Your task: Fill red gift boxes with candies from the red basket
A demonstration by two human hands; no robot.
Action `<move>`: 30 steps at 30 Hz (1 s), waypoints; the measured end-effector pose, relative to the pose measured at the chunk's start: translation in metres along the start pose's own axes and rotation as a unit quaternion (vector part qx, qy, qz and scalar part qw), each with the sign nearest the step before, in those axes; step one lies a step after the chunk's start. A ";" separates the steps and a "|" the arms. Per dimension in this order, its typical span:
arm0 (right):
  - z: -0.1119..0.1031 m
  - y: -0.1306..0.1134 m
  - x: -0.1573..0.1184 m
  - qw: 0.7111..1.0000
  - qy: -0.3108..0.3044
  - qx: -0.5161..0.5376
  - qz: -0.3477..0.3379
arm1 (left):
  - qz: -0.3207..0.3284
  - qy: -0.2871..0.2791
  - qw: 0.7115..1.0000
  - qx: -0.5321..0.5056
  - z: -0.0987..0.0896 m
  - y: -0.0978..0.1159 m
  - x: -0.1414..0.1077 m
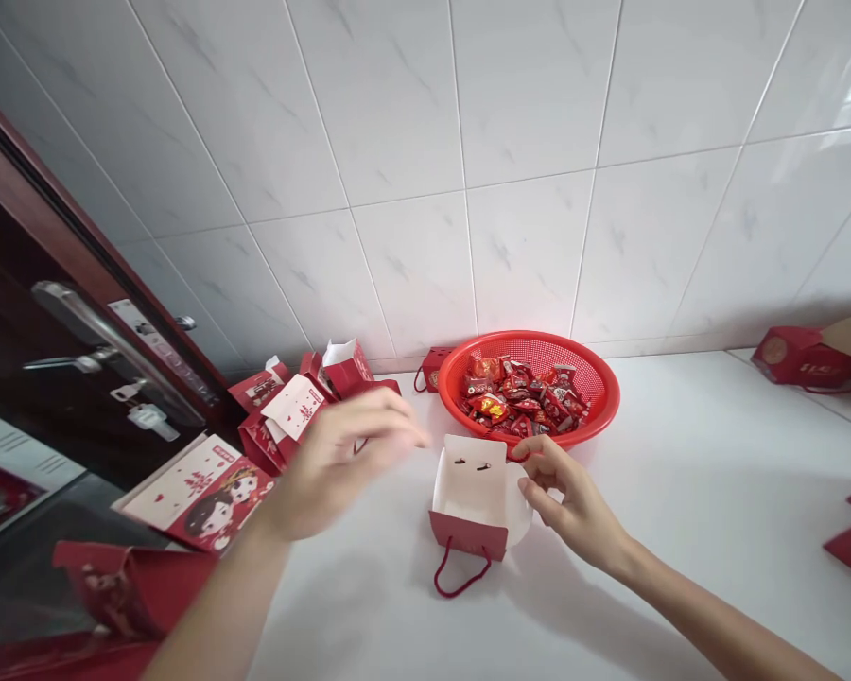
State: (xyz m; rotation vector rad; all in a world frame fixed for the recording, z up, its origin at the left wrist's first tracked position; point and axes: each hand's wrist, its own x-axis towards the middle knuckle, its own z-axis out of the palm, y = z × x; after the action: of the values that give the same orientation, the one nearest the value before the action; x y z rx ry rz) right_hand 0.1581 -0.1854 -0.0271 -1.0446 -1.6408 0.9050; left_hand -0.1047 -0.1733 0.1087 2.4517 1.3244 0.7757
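A small red box with a white inside (472,487) stands open on the white table, its dark red cord handle hanging at the near side. My right hand (564,492) is at the box's right edge, thumb and fingers closed round the white side flap. To the left of the box, my left hand (347,459) is raised above the table, blurred by motion; whether its fingers hold anything is unclear. Behind the box sits a red plastic basket (602,416) filled with wrapped candies (521,392).
Several red and white boxes (294,407) crowd the left side, near a dark door with a metal handle (99,326). A small red box (434,367) stands behind the basket's left edge. More red boxes (801,359) lie at the right. A tiled wall (411,265) bounds the back.
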 end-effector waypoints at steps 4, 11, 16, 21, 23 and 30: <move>-0.005 -0.002 -0.003 0.999 -0.013 -0.048 -0.015 | -0.046 -0.155 0.985 0.065 0.039 -0.005 0.007; -0.022 -0.012 -0.006 0.982 -0.126 -0.137 -0.040 | -0.069 -0.281 0.956 0.044 0.049 -0.011 -0.002; -0.039 -0.023 -0.003 0.970 -0.201 -0.137 0.016 | -0.046 -0.320 0.946 0.028 0.041 -0.015 -0.011; -0.044 -0.019 -0.002 0.962 -0.243 -0.125 0.029 | -0.056 -0.363 0.930 0.003 0.039 -0.029 -0.001; -0.042 -0.015 -0.003 0.957 -0.255 -0.133 0.031 | -0.062 -0.375 0.925 -0.002 0.040 -0.036 0.004; -0.028 -0.013 -0.001 0.954 -0.260 -0.149 0.023 | -0.102 -0.361 0.920 -0.115 0.050 -0.054 0.012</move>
State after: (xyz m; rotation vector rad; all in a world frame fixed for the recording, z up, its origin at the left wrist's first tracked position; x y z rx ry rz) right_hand 0.1822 -0.1890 -0.0081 -1.1082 -2.2539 1.0455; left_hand -0.1091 -0.1320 0.0475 2.0446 1.0815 -0.0496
